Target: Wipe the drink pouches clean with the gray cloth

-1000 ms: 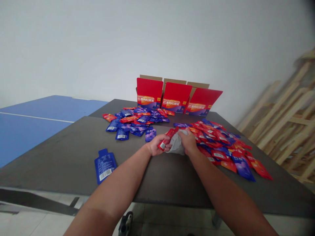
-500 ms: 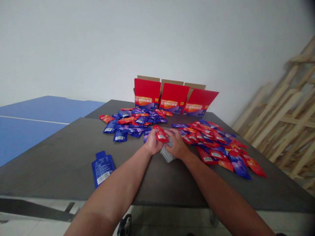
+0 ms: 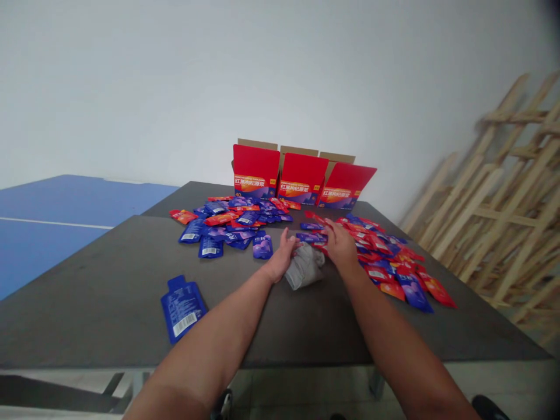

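My left hand point(image 3: 282, 258) is at the middle of the table, thumb raised and fingers apart, beside a crumpled grey cloth point(image 3: 305, 268). Its fingertips reach the cloth's left edge; whether they press on it I cannot tell. My right hand point(image 3: 342, 244) pinches a red sachet point(image 3: 315, 218) at the near edge of the right-hand pile of red and blue sachets point(image 3: 376, 242). A blue-purple sachet point(image 3: 262, 247) lies left of my left hand, next to the left-hand pile of mostly blue sachets point(image 3: 236, 220).
Three red cartons point(image 3: 301, 181) stand with raised flaps at the back of the dark table point(image 3: 109, 291). A single blue pouch point(image 3: 182, 309) lies near the front left. A blue table point(image 3: 65, 210) adjoins on the left. Wooden frames point(image 3: 494, 198) lean at the right.
The red sachet has gone from my left hand to my right, which has moved away rightward to the pile. My left hand has opened. The grey cloth now lies more exposed between the hands.
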The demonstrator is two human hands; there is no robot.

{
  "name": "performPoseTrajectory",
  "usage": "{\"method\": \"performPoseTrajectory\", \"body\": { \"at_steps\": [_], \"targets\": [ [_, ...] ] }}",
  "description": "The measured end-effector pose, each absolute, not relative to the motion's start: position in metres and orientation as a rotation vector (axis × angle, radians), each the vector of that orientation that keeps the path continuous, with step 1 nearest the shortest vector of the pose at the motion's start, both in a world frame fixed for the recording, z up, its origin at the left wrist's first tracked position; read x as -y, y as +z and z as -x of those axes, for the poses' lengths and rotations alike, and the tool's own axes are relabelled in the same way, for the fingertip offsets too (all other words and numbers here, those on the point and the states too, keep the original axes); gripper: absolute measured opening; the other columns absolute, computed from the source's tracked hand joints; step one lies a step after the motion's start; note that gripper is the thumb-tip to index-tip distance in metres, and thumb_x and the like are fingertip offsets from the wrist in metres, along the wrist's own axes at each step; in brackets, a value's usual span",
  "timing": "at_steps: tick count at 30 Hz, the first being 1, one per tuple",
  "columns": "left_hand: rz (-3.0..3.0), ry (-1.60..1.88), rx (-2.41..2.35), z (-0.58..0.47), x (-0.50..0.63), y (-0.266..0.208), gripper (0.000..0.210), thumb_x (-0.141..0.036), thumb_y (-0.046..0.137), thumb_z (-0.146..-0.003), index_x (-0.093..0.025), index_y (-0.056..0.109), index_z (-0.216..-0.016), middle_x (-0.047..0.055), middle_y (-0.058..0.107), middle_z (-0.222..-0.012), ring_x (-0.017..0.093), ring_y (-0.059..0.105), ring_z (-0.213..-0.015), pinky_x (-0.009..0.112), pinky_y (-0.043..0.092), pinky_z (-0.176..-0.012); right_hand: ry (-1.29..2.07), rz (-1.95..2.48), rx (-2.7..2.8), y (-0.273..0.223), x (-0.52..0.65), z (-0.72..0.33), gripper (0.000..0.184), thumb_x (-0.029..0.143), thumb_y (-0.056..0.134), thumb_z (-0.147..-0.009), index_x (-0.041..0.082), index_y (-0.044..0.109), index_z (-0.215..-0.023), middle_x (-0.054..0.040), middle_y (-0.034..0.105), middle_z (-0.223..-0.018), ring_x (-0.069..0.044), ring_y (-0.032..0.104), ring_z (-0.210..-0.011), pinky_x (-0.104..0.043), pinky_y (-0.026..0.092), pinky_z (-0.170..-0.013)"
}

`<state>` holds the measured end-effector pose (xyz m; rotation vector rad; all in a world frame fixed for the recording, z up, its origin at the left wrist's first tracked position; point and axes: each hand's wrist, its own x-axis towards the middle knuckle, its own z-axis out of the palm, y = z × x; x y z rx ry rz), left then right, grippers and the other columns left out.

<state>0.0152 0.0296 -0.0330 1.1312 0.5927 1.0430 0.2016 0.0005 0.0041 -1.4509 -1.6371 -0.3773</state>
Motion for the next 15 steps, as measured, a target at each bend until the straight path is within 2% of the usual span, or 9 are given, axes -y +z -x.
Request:
{"method": "performPoseTrajectory", "body": {
  "at_steps": [4,8,12,15],
  "targets": [
    [-1.219,1.008,-0.602,-0.015,-0.027,-0.032,0.069,-0.052,0.044,-0.091,-0.023,0.02,-0.149,0.011,0.054,-0.123,0.022,0.052,-0.117,0.035,0.039,-0.095,-0.473,1.838,1.597,0.024,-0.014,-0.256,0.044,0.024,0.035,-0.094,0.007,0.056,-0.129,-0.0175,0.062,-0.124,-0.026,0.057,-0.115,-0.042,0.042,-0.102],
    [-1.293,0.981,-0.616,-0.015,-0.027,-0.032,0.063,-0.048,0.042,-0.092,-0.021,0.026,-0.147,0.01,0.055,-0.118,0.022,0.051,-0.116,0.036,0.037,-0.096,-0.456,2.141,1.814,0.034,-0.04,-0.288,0.046,0.012,0.034,-0.091,0.004,0.051,-0.133,-0.0207,0.06,-0.124,-0.026,0.057,-0.114,-0.036,0.041,-0.1],
    [-1.344,0.977,-0.595,-0.015,-0.028,-0.035,0.061,-0.045,0.046,-0.091,-0.02,0.031,-0.145,0.008,0.056,-0.112,0.019,0.053,-0.104,0.035,0.037,-0.095,-0.355,2.183,2.061,0.03,-0.065,-0.295,0.046,0.007,0.043,-0.086,0.011,0.055,-0.131,-0.0184,0.056,-0.131,-0.023,0.058,-0.113,-0.03,0.04,-0.097],
    [-1.35,0.989,-0.56,-0.017,-0.029,-0.039,0.058,-0.041,0.05,-0.089,-0.02,0.035,-0.142,0.007,0.056,-0.109,0.017,0.052,-0.099,0.033,0.038,-0.094,-0.292,2.202,2.186,0.023,-0.078,-0.292,0.037,0.014,0.051,-0.085,0.013,0.064,-0.12,-0.0174,0.062,-0.122,-0.023,0.06,-0.107,-0.031,0.042,-0.092]
  ]
}}
